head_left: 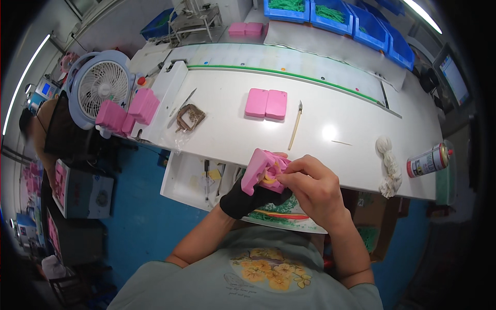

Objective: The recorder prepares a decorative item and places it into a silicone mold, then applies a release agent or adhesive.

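My left hand [253, 199], in a black glove, is wrapped around a pink block that looks like a rubber mold [257, 168], held over the table's near edge. The block is spread open, with a curved yellow piece [269, 178] showing in its hollow. My bare right hand [312, 183] has its fingertips pinched together at the hollow's right side, touching the block. What lies between those fingertips is too small to make out. Beyond my hands, a pair of closed pink blocks [266, 104] lies on the white table [222, 124]. A thin wooden-handled knife [296, 124] is beside them.
Below my hands, an open drawer [181, 181] holds tools and green bits. A brown square frame [190, 118] lies left, near a fan [103, 85] and stacked pink blocks. White yarn [387, 165] and a spray can [428, 160] are right. Blue bins [330, 18] line the back.
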{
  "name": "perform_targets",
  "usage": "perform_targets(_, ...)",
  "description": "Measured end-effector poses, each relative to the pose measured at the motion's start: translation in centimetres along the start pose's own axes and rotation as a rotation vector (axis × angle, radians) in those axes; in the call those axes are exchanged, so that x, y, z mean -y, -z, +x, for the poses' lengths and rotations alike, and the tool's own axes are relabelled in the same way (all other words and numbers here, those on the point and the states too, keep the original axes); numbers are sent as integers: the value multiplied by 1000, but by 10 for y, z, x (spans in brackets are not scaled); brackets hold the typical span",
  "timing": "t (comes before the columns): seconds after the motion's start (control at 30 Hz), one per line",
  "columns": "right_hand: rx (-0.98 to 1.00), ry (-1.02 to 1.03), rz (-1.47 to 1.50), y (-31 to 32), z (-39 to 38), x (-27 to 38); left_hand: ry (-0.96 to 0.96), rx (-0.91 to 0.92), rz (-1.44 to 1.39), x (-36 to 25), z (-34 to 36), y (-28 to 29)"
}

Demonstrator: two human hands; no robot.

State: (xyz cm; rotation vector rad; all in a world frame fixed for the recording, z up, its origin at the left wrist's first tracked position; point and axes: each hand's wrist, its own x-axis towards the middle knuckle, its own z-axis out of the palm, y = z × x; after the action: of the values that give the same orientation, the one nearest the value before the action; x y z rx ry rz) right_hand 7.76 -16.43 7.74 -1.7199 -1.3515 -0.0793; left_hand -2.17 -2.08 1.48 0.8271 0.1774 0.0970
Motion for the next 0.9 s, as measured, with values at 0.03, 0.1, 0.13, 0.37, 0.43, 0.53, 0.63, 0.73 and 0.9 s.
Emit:
perform_targets(0.03, 31, 23, -6, 2, 3, 1, -31, 22, 136, 1, 1, 5)
perform_targets(0.1, 59, 43, -14, 1, 2, 1, -60, 48, 273, 1, 2, 6)
perform_targets(0.13, 40, -35, 20, -2, -1, 0, -34, 36, 177, 2, 1, 6)
perform_targets(0.37, -101, -262, -88, -8, -13, -1, -136, 55, 177, 13, 5, 10)
perform_targets(0.43, -114, -242, -139, -9, -11, 0, -127, 41, 184, 13, 5, 8)
perform_targets(0.53, -96, -179, -234, -11, -10, 3, -92, -1, 145, 5, 3, 4)
perform_targets(0.63, -65, -123, -284, -15, -12, 1, -89, -33, 133, 10, 4, 14)
perform_targets(0.73, -88, -112, -276, -16, -13, -2, -56, -48, 33, 1, 3, 11)
perform_targets(0.9, -225, -231, -21, -23, -18, -12, -32, -74, 61, -5, 5, 14)
